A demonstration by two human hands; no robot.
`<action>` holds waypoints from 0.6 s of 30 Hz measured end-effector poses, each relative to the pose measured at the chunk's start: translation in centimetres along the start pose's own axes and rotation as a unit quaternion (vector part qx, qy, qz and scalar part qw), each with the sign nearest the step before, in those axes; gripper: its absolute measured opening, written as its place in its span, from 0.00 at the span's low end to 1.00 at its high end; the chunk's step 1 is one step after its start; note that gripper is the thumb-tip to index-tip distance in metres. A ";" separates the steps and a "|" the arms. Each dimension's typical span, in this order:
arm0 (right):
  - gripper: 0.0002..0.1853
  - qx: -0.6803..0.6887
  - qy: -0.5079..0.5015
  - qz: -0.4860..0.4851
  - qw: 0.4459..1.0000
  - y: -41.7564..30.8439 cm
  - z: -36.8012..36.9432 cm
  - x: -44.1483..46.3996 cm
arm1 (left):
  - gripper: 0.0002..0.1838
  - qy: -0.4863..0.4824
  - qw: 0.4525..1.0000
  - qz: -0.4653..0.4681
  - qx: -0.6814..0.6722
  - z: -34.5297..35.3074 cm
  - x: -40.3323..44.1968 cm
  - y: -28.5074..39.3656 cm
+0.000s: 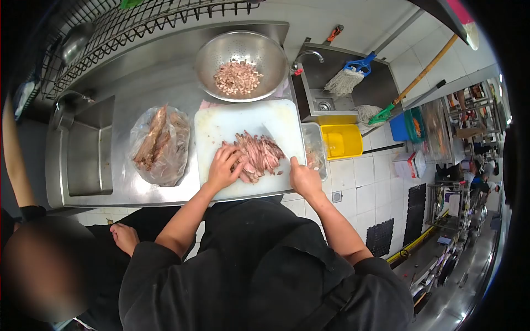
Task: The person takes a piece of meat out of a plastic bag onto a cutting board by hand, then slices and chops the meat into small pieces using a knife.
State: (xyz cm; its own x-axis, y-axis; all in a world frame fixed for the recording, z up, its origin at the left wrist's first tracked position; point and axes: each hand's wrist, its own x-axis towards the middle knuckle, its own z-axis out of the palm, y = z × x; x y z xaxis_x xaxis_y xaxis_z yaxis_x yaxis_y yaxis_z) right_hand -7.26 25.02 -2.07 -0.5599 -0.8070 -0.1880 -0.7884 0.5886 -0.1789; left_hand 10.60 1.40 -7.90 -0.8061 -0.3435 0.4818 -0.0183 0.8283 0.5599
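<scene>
On a white cutting board [215,124] lies a pile of sliced cooked meat [256,154], cut into strips. My left hand [223,167] presses on the left end of the pile, fingers curled over the strips. At the board's right edge my right hand [305,179] is closed round the handle of a knife [277,142]. The blade, faint against the white board, points up and left beside the pile; my fist hides the handle. Behind the board stands a perforated metal colander [204,69] with small diced meat [238,77] in it.
Left of the board, a clear plastic bag [175,157] holds larger meat pieces, near a steel sink [105,149]. A clear container [323,132] adjoins the board's right side. Beyond are a yellow bucket [353,143] and mops [342,83]. Another person's hand [125,238] is at lower left.
</scene>
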 end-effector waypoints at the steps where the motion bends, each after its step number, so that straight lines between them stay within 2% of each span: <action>1: 0.15 0.001 -0.002 -0.004 1.000 -0.3 -0.9 0.2 | 0.13 -0.003 1.000 0.005 0.016 -0.1 -0.1 0.2; 4: 0.15 0.023 0.013 0.010 1.000 -1.4 -2.8 0.2 | 0.13 -0.021 0.999 0.010 0.029 0.0 -0.7 0.1; 6: 0.14 0.055 -0.005 -0.044 0.998 -2.8 -3.5 0.4 | 0.14 -0.034 0.999 0.013 0.023 0.3 -0.4 -0.1; 9: 0.12 0.092 -0.039 -0.073 0.992 -6.1 -3.2 0.8 | 0.15 -0.038 0.997 0.032 0.052 -0.1 0.1 0.0; 16: 0.10 0.100 -0.152 -0.024 0.983 -9.2 -3.3 0.3 | 0.18 -0.068 0.996 0.033 0.052 0.1 0.3 -1.0; 18: 0.10 0.114 -0.149 -0.020 0.982 -9.3 -2.5 0.4 | 0.17 -0.073 0.996 0.029 0.043 0.2 0.4 -1.1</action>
State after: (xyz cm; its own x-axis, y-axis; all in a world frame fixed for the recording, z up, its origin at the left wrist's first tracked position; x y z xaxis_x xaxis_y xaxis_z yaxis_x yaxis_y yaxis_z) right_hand -0.83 19.08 1.94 -0.4039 -0.7999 -0.4438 -0.7114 0.5797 -0.3974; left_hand 10.24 0.41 -8.46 -0.8843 -0.2320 0.4052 -0.0153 0.8818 0.4714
